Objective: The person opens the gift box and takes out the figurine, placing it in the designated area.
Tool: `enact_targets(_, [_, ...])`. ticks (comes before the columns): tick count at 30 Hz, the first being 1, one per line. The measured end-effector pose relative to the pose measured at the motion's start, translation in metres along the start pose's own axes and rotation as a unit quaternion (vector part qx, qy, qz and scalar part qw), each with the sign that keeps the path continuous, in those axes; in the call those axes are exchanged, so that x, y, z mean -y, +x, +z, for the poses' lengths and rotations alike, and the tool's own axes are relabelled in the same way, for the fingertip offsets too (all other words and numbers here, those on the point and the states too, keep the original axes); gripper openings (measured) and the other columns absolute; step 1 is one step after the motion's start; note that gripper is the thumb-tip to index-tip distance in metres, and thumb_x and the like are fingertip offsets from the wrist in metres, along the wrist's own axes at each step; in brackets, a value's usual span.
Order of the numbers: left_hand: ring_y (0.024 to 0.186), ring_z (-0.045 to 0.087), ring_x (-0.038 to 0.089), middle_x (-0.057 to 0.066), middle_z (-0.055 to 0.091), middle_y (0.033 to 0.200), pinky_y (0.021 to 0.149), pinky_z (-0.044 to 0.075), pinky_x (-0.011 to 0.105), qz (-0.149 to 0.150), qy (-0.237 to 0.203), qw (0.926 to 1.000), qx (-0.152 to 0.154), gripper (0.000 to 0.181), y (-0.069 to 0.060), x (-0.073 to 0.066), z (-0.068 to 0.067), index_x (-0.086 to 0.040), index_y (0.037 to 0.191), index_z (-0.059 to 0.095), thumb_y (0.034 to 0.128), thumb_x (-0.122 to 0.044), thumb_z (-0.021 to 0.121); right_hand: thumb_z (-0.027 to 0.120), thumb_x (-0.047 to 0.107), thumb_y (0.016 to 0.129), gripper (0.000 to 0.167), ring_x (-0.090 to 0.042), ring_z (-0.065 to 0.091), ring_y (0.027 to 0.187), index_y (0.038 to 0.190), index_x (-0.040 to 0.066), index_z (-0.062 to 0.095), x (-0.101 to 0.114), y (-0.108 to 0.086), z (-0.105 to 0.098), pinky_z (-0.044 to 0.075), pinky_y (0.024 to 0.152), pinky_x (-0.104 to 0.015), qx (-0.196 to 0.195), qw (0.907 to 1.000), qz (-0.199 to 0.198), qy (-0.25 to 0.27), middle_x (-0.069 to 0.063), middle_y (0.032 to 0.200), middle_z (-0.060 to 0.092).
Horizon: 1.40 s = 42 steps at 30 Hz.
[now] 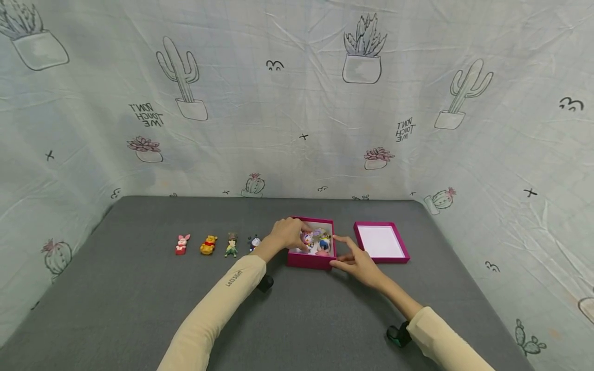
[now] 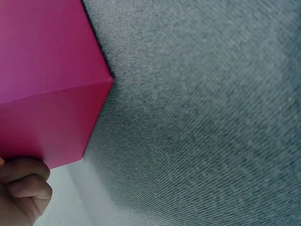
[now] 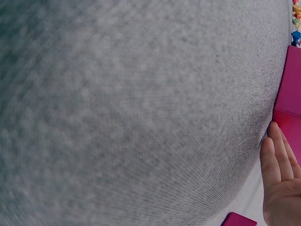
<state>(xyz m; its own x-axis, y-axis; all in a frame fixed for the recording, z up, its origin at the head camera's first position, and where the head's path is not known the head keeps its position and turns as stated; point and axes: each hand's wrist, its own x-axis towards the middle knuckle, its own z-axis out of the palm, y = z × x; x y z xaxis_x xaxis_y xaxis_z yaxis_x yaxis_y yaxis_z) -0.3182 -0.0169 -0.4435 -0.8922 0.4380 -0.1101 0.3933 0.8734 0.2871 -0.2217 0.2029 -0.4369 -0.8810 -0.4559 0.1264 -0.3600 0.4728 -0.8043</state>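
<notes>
A magenta box (image 1: pixel 310 262) with a white inside stands on the grey table, holding several small figurines (image 1: pixel 323 243). My left hand (image 1: pixel 287 233) reaches over the box's left side, thumb and fingers above the figurines. In the left wrist view, the curled fingers (image 2: pixel 29 181) are at the box's edge; whether they pinch a figurine is hidden. My right hand (image 1: pixel 361 265) rests against the box's right side with fingers extended. The right wrist view shows those straight fingers (image 3: pixel 277 157) along the magenta wall.
Left of the box stand a pink piglet figurine (image 1: pixel 182 245), a yellow bear figurine (image 1: pixel 208 245), a green-clad figurine (image 1: pixel 231 245) and a dark-blue and white figurine (image 1: pixel 254 242), partly behind the left arm. The magenta lid (image 1: pixel 406 257) lies right, white inside up.
</notes>
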Motion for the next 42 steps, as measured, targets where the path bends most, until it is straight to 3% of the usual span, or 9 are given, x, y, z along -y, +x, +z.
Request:
enact_targets(8, [0.096,0.056,0.017,0.001,0.061,0.130,0.083,0.049,0.037,0.008,0.000,0.9999,0.007,0.060,0.000,0.003,-0.001,-0.028,0.126,0.066,0.0706,-0.043,0.084,0.065,0.004,0.090,0.060,-0.034,0.068,0.090,0.142,-0.007,0.034,0.002,-0.001,0.001,0.055,0.079,-0.041,-0.002,1.0000,0.000,-0.003,-0.025,0.099,0.068])
enact_targets(11, [0.094,0.055,0.016,0.001,0.061,0.128,0.081,0.049,0.036,0.017,-0.008,0.9998,0.007,0.060,-0.001,0.005,-0.001,-0.028,0.125,0.066,0.0707,-0.046,0.083,0.065,0.007,0.091,0.061,-0.031,0.069,0.089,0.142,-0.004,0.034,-0.009,0.000,0.004,0.055,0.078,-0.039,-0.002,1.0000,0.000,-0.007,-0.022,0.098,0.069])
enact_targets(18, [0.098,0.058,0.018,0.003,0.061,0.129,0.081,0.049,0.038,0.028,-0.047,0.9985,0.006,0.058,0.000,0.013,-0.001,-0.027,0.124,0.067,0.0720,-0.050,0.081,0.065,0.005,0.091,0.061,-0.033,0.068,0.090,0.142,-0.006,0.034,0.001,-0.001,0.003,0.055,0.077,-0.039,0.005,1.0000,0.002,-0.005,-0.024,0.098,0.068])
enact_targets(22, [0.106,0.058,0.021,0.006,0.059,0.131,0.086,0.049,0.042,0.039,-0.080,0.9959,0.009,0.057,0.001,0.016,-0.003,-0.026,0.124,0.067,0.0735,-0.048,0.080,0.065,0.009,0.091,0.061,-0.030,0.069,0.089,0.143,-0.003,0.034,-0.012,0.001,0.007,0.055,0.077,-0.038,0.001,1.0000,-0.001,-0.008,-0.022,0.099,0.068])
enact_targets(30, [0.116,0.056,0.024,0.006,0.061,0.128,0.097,0.044,0.047,0.065,-0.186,0.9801,0.022,0.052,0.000,0.026,-0.007,-0.022,0.126,0.066,0.0780,-0.039,0.079,0.066,0.021,0.092,0.062,-0.022,0.069,0.090,0.144,0.006,0.035,-0.037,0.006,0.011,0.055,0.078,-0.035,0.003,0.9999,0.004,-0.012,-0.018,0.100,0.069])
enact_targets(34, [0.115,0.056,0.025,0.005,0.063,0.126,0.097,0.044,0.044,0.071,-0.270,0.9600,0.024,0.052,-0.002,0.031,-0.011,-0.018,0.127,0.065,0.0801,-0.034,0.078,0.066,0.021,0.092,0.062,-0.024,0.069,0.091,0.144,0.006,0.035,-0.036,0.005,0.011,0.055,0.079,-0.036,0.001,0.9999,0.001,-0.013,-0.021,0.103,0.068])
enact_targets(37, [0.107,0.058,0.024,0.004,0.064,0.123,0.091,0.047,0.039,0.080,-0.308,0.9479,0.008,0.052,-0.005,0.033,-0.018,-0.015,0.128,0.064,0.0802,-0.029,0.079,0.066,0.021,0.092,0.062,-0.025,0.069,0.091,0.144,0.005,0.035,-0.035,0.005,0.010,0.055,0.078,-0.036,-0.002,0.9998,0.001,-0.017,-0.021,0.103,0.068])
enact_targets(42, [0.114,0.057,0.021,0.004,0.063,0.126,0.094,0.046,0.043,0.105,-0.278,0.9541,-0.039,0.054,-0.012,0.035,-0.035,-0.013,0.128,0.064,0.0787,-0.030,0.080,0.067,0.020,0.092,0.063,-0.025,0.069,0.090,0.143,0.004,0.035,-0.033,0.004,0.009,0.055,0.078,-0.037,-0.006,0.9998,-0.001,-0.021,-0.020,0.102,0.069])
